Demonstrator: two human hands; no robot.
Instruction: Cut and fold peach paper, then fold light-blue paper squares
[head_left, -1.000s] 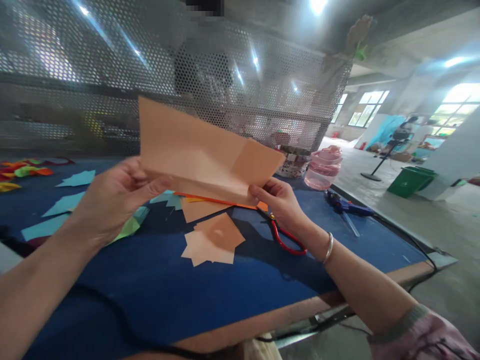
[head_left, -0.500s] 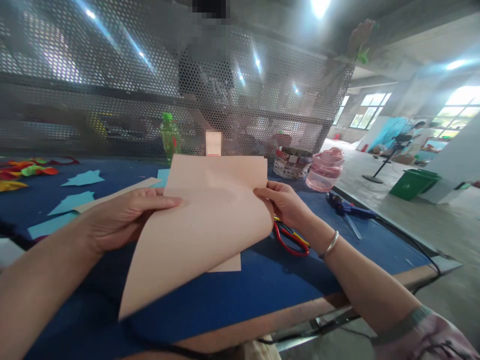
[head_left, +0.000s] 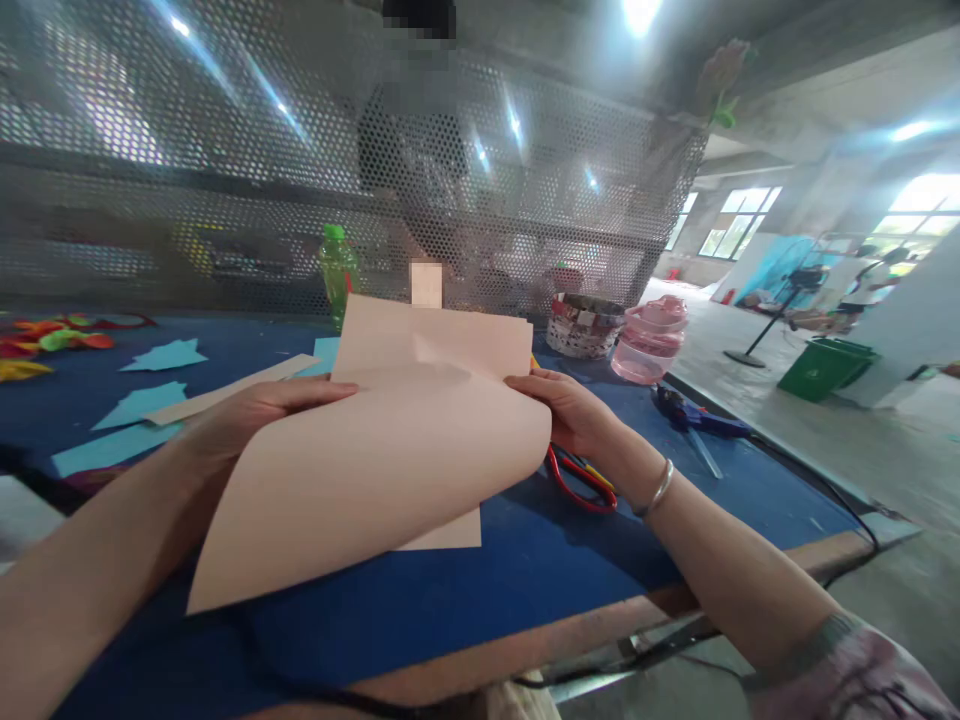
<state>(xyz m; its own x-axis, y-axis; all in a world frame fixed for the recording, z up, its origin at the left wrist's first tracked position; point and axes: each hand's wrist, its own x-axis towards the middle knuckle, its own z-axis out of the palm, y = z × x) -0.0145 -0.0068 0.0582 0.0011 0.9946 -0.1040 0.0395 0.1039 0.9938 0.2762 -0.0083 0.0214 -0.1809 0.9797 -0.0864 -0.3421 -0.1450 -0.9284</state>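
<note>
Both my hands hold a large sheet of peach paper [head_left: 367, 470], which curls down toward me in a loose bend. My left hand [head_left: 262, 420] grips its left side, and my right hand [head_left: 566, 410] pinches its right edge. Below the right hand lie red-handled scissors [head_left: 577, 482], partly hidden by the sheet. A second piece of peach paper [head_left: 450, 530] shows under the sheet on the blue tabletop [head_left: 525, 570].
Light blue paper cutouts [head_left: 139, 403] and multicoloured scraps [head_left: 52, 340] lie at the left. Behind stand a green bottle [head_left: 336, 275], a woven pot [head_left: 585, 327] and a pink plastic bottle [head_left: 649, 342]. A blue glue gun [head_left: 697, 420] lies right. A perforated metal screen [head_left: 225, 180] rises behind.
The folded sheet has been opened out into a large curled sheet, hiding the paper pieces on the table. In the last half second its lower corner swung left. The view also tilted slightly.
</note>
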